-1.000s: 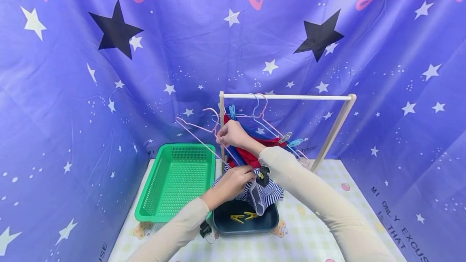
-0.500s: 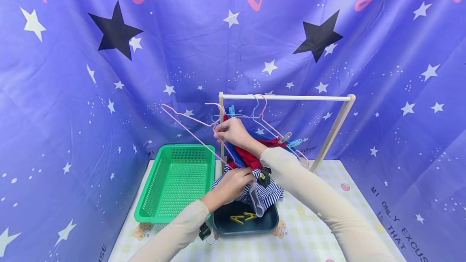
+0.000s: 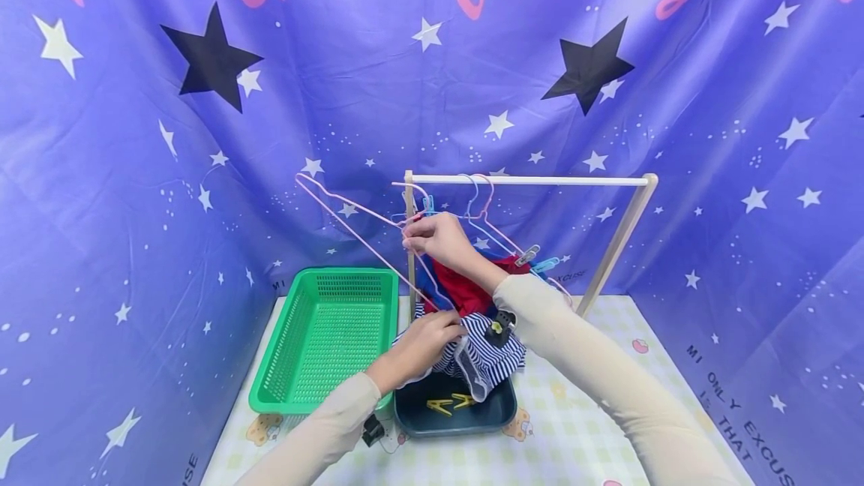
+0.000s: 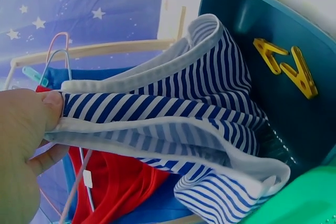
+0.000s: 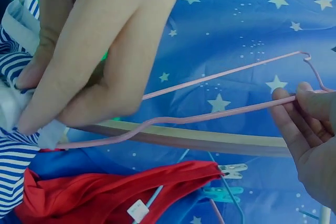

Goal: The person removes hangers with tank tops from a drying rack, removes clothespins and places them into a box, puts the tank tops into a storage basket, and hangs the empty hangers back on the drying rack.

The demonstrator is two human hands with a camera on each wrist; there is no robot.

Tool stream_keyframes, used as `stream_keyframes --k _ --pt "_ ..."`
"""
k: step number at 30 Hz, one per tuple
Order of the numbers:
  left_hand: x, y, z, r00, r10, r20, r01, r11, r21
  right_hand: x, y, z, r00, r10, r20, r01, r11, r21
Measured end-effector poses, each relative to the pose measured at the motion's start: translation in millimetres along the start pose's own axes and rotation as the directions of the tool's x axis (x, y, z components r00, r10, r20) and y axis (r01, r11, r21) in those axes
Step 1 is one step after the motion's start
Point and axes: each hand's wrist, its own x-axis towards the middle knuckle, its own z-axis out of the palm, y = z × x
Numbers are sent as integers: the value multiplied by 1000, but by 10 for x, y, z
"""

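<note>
My left hand [image 3: 421, 341] pinches the white-trimmed edge of a navy-and-white striped garment [image 4: 210, 85], whose lower part hangs down over a dark tub [image 3: 452, 426]. Above it, my right hand [image 3: 439, 238] grips a pink wire hanger [image 5: 210, 115] near its neck, thumb and fingers around the wire. The hanger is tilted, one end up at the left. Its other end reaches down to the striped cloth at my left hand, where fingers hide whether it is inside the garment.
Behind my hands stands a wooden rack [image 3: 540, 181] with a red garment [image 5: 121, 187] and blue cloth clipped on hangers. A green basket [image 3: 324, 336] sits at the left. Two yellow clothespins [image 4: 299, 74] lie in the tub.
The pink hanger has tilted, its free left end swinging up and outward. My right hand has risen a little; my left hand keeps the striped garment and has shifted slightly left.
</note>
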Motion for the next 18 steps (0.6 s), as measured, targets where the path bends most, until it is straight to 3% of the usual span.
stream_keyframes --k 6,10,14,18 --pt "-35 -49 -24 1000 -9 12 9 999 -40 -79 -3 -111 996 -70 -46 67 996 -53" --pt "-51 -69 -78 998 -34 55 38 997 -67 -180 26 -171 995 -96 -38 90 987 -136" --pt "-65 -105 -113 995 -64 72 66 997 -28 -317 109 -205 995 -97 -14 92 970 -223" --pt "-67 -148 -139 996 -80 29 78 996 48 -457 230 -220 993 -119 24 121 948 -296"
